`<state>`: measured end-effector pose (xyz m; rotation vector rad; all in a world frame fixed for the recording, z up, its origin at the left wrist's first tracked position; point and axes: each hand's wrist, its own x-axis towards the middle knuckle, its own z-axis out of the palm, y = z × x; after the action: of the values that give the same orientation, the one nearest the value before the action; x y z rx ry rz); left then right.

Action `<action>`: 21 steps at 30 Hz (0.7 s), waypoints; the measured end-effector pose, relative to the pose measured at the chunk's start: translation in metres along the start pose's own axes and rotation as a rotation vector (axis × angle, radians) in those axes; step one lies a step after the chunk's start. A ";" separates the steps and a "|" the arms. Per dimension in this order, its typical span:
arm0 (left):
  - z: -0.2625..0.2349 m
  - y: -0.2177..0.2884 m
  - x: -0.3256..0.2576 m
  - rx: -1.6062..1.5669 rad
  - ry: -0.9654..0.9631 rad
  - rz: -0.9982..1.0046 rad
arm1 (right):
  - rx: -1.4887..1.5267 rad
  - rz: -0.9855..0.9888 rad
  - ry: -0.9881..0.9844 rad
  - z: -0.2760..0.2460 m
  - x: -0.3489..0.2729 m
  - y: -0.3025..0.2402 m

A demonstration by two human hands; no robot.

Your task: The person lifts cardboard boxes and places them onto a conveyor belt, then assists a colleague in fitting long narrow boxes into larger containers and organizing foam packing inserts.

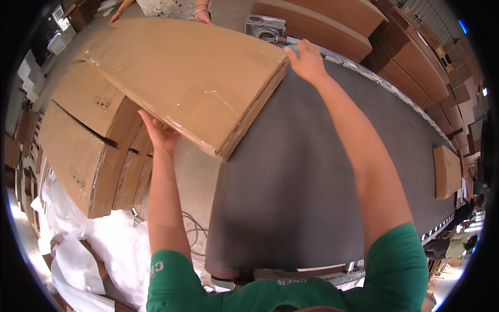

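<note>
A large flat cardboard box [182, 67], taped along its edges, slants across the upper left, partly over the dark conveyor belt [322, 171]. My left hand [162, 134] grips its near long edge from below, the thumb up along the side and the other fingers partly hidden underneath. At the box's right end, my right hand [307, 61] is open, its thumb at the far corner and its fingers stretched out. Across from me, a co-worker's hand [202, 14] rests at the far edge, and their other hand [115, 17] is near the far left corner.
Stacked cardboard boxes [78, 140] stand at the left, above crumpled white foam sheeting [114, 244]. A smaller carton [447, 171] sits at the belt's right end. Brown panels [322, 23] are piled beyond the metal belt rail [384, 80]. A dark cable [193, 229] lies on the floor.
</note>
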<state>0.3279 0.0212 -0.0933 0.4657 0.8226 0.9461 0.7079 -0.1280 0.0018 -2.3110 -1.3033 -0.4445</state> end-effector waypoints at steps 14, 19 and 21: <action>0.024 -0.004 0.005 0.154 -0.065 0.021 | 0.009 0.161 -0.390 0.060 0.037 0.029; 0.033 -0.040 -0.093 0.204 -0.033 -0.045 | 0.039 0.255 -0.416 -0.021 -0.050 0.038; 0.021 -0.054 -0.133 0.165 -0.156 -0.093 | 0.049 0.269 -0.410 -0.065 -0.099 0.054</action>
<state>0.3296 -0.1205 -0.0620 0.6306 0.7760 0.7493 0.7013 -0.2578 -0.0027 -2.5726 -1.1294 0.1575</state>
